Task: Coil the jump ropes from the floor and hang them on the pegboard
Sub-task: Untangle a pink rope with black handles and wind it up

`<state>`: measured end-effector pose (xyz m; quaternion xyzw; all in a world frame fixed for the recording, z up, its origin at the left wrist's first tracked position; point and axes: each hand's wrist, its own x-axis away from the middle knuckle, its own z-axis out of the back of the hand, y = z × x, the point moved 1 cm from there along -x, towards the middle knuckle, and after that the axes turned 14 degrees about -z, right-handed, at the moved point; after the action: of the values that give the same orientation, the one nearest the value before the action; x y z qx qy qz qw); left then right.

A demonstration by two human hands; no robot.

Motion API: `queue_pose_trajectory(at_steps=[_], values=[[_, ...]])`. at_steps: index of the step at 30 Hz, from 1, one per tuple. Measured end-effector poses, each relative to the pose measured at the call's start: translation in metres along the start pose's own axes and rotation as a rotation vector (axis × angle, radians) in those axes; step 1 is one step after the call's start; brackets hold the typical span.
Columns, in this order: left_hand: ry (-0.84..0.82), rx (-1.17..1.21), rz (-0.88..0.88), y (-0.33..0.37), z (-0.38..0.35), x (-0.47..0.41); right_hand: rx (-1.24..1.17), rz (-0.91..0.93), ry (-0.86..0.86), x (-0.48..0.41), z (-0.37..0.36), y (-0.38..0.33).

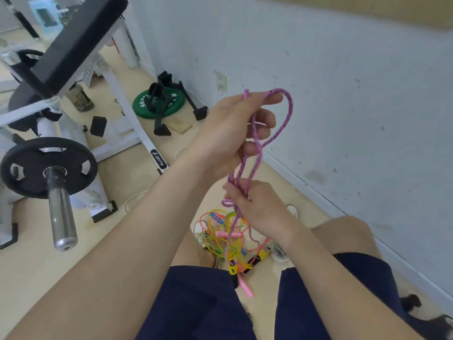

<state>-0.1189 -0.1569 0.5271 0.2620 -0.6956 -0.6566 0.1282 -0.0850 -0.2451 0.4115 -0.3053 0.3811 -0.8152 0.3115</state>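
Beige gym floor (137, 185), your left hand (232, 126) gripping purple speckled braided rope (287, 111) loop, right hand (257, 207) pinching strands below

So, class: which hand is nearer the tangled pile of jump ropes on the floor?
Right. The right hand grips the purple rope low down, directly over the pile; the left hand holds it higher up.

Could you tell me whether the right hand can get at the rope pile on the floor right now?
Probably not yet: the right hand grips the purple rope, though the pile lies unobstructed just below it.
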Motion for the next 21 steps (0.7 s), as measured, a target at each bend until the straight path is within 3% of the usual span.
queue_pose_trajectory(at_steps=[4, 7, 9, 13, 16, 19, 21], values=[[0.007, -0.492, -0.104, 0.002, 0.02, -0.005, -0.038, 0.019, -0.005, -0.009, 0.025, 0.015], [0.132, -0.592, -0.18, 0.003, 0.039, -0.008, -0.416, -0.24, -0.055, -0.019, 0.04, 0.045], [0.148, -0.656, -0.265, 0.004, 0.043, -0.008, -0.61, -0.4, 0.005, -0.024, 0.045, 0.065], [0.11, -0.641, -0.423, 0.017, 0.038, -0.004, -0.738, -0.522, 0.077, -0.023, 0.045, 0.085], [0.006, -0.404, -0.333, 0.025, 0.026, -0.006, -0.633, -0.289, 0.061, -0.015, 0.05, 0.064], [-0.108, -0.256, -0.234, 0.026, 0.0, -0.01, -0.132, -0.022, -0.147, -0.009, 0.04, 0.019], [-0.194, -0.263, -0.263, 0.031, -0.016, -0.013, 0.137, 0.047, -0.067, -0.013, 0.029, 0.004]])
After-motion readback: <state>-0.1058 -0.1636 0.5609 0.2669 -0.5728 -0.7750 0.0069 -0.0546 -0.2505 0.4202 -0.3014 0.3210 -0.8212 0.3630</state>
